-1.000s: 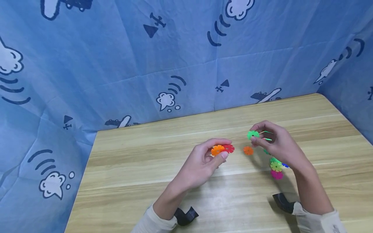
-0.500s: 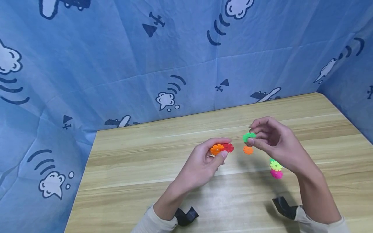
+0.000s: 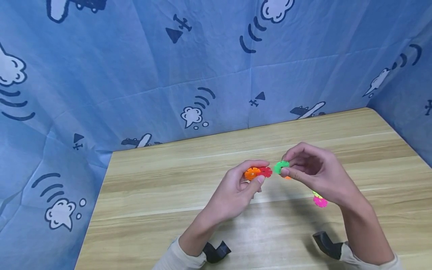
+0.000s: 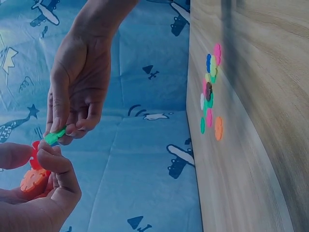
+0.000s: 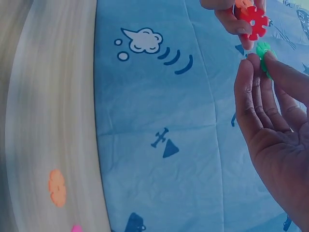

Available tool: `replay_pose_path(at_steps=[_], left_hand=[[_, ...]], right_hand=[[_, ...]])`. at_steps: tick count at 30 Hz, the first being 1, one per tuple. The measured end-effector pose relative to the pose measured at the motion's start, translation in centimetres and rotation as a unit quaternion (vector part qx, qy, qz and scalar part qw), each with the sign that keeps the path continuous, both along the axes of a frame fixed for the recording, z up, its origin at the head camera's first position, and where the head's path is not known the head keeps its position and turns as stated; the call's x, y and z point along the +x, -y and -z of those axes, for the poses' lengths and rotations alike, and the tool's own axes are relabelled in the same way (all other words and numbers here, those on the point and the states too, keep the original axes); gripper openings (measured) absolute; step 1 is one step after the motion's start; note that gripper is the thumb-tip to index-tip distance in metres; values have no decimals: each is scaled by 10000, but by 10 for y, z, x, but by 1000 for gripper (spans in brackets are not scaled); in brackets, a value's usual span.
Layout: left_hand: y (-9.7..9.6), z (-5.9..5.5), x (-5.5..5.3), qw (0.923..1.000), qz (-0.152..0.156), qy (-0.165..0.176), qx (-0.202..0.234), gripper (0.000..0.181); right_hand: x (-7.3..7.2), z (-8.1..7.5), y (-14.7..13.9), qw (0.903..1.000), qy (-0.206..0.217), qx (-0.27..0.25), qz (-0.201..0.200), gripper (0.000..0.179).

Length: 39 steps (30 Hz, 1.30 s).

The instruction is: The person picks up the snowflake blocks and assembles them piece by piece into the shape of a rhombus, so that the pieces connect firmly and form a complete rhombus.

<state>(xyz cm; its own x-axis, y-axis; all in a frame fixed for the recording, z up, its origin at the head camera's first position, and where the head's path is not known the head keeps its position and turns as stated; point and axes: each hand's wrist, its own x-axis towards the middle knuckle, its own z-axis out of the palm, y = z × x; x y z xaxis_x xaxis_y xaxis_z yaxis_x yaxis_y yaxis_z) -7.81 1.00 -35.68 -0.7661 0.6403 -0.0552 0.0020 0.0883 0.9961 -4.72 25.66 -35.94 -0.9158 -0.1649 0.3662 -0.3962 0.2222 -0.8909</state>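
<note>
My left hand (image 3: 237, 189) pinches two notched, flower-shaped plastic discs joined edge to edge, an orange disc (image 3: 251, 173) and a red disc (image 3: 266, 171). To its right, my right hand (image 3: 318, 172) holds a green disc (image 3: 281, 167) between thumb and fingertips, level with the red one and close to its rim. Both hands are raised over the table. In the right wrist view the green disc (image 5: 263, 50) stands just below the red disc (image 5: 254, 23), and the orange one is largely covered by fingers.
More discs lie on the wooden table (image 3: 152, 195) under and beyond my right hand, including a loose orange disc (image 4: 219, 128), a pink disc (image 3: 320, 201) and several others in a cluster (image 4: 209, 92). A blue printed curtain (image 3: 135, 75) hangs behind the table.
My right hand has moved left and slightly down with the green disc, bringing it near the red disc. The left hand has stayed almost still with its joined pair.
</note>
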Motion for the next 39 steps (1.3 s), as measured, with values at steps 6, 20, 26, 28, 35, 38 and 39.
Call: replay_pose_path(at_steps=[6, 20, 26, 28, 35, 38, 39], left_hand=[[-1, 0, 1, 10000, 31, -30, -9, 39], [-3, 1, 3, 9997, 190, -133, 78, 40], [-3, 0, 3, 9994, 279, -199, 74, 40], [-3, 0, 3, 9993, 302, -194, 80, 40], [-2, -1, 3, 9997, 243, -14, 67, 39], [-2, -1, 3, 9997, 224, 25, 109, 38], [-2, -1, 3, 9997, 214, 35, 114, 38]], right_hand=[[0, -1, 2, 9999, -58, 96, 7, 38], [3, -1, 9, 9994, -228, 178, 165, 39], [4, -3, 11, 9979, -195, 478, 399, 39], [4, -3, 10, 9974, -214, 539, 417, 40], [4, -3, 7, 9957, -304, 745, 460, 41], [4, -3, 6, 9956, -293, 757, 459, 41], [3, -3, 6, 9957, -286, 758, 448, 41]])
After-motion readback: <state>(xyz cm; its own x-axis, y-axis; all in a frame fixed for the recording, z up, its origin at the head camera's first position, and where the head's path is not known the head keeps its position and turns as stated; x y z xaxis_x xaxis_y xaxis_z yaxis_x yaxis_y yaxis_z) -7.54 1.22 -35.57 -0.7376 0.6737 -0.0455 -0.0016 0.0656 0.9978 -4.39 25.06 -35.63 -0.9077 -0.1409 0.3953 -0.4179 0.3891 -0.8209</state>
